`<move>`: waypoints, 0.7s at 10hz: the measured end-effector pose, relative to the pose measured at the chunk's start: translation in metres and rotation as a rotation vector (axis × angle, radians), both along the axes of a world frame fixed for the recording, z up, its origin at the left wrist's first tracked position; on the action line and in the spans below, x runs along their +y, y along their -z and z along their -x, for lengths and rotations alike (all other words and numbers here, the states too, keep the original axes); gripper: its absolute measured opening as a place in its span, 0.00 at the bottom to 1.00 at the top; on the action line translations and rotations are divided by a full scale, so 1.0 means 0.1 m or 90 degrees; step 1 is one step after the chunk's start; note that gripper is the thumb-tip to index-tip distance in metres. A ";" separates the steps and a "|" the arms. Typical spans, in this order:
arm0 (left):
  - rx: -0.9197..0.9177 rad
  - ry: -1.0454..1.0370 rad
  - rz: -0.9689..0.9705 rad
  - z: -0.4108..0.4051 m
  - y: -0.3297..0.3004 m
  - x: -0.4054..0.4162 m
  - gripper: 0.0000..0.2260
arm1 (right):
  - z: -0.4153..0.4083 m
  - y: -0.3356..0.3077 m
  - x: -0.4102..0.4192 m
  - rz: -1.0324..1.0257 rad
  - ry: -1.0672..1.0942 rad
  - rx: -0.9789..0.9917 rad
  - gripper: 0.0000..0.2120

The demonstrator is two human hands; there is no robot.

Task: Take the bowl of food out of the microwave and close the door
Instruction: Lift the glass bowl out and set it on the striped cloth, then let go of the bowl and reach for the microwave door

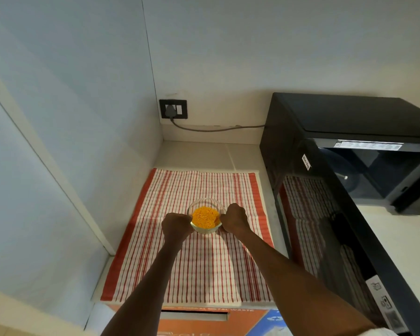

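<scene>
A small clear glass bowl [206, 217] filled with orange shredded food sits on a red-and-white striped cloth [192, 263]. My left hand [176, 226] grips its left rim and my right hand [234, 219] grips its right rim. The black microwave [349, 122] stands to the right on the counter. Its door [330, 229] hangs wide open toward me, its glass mirroring the cloth. The cavity [378, 175] is dark with nothing seen inside.
A wall socket [173, 109] with a plug and a grey cord [216, 129] running to the microwave sits in the back corner. A pale wall panel rises on the left. An orange and blue box [228, 323] lies below the counter's front edge.
</scene>
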State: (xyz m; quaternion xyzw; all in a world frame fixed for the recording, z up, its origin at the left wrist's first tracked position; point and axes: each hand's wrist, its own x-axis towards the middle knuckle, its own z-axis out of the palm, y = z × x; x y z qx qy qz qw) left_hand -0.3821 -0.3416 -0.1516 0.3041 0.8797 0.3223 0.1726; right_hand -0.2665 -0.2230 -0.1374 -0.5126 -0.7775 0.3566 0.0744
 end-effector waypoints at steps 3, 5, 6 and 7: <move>0.120 0.040 0.000 0.02 0.07 -0.03 0.09 | -0.02 0.02 0.00 0.036 -0.011 0.046 0.09; -0.156 -0.242 -0.032 0.09 0.02 -0.06 0.19 | -0.10 -0.22 0.01 -0.029 0.094 0.080 0.15; -0.069 -0.258 -0.100 0.11 -0.09 -0.19 0.14 | -0.13 -0.50 -0.04 -0.097 0.100 0.107 0.14; 0.054 -0.200 -0.218 0.03 -0.19 -0.24 0.13 | -0.17 -0.75 -0.09 -0.148 0.096 0.114 0.12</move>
